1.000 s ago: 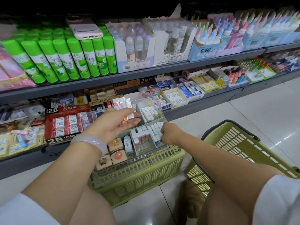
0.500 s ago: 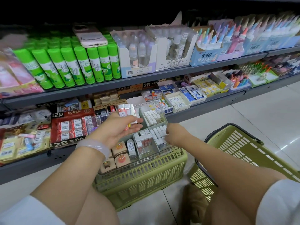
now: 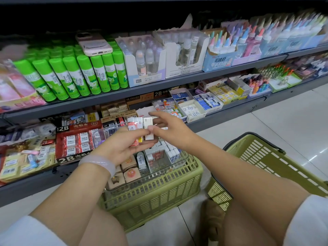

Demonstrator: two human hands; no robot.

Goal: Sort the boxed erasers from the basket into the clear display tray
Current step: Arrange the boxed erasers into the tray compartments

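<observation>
My left hand [image 3: 120,147] holds a small stack of boxed erasers [image 3: 135,124] above the clear display tray [image 3: 185,157]. My right hand [image 3: 171,131] reaches across from the right and pinches a white boxed eraser [image 3: 148,123] at the right end of that stack, between thumb and forefinger. Several compartments of the tray hold white and red boxed erasers [image 3: 164,150], with round brown-boxed ones at its near left. The tray rests on an upturned green basket [image 3: 156,194].
A second green basket [image 3: 266,157] with a dark handle stands on the floor at the right. Shelves behind hold green glue sticks [image 3: 74,75], a phone [image 3: 94,44], red 2B eraser packs [image 3: 76,139] and open eraser cartons [image 3: 191,108]. My knees fill the foreground.
My right hand has lifted out of the tray's right compartment and moved up and left to the stack. My left hand with the erasers has stayed above the tray.
</observation>
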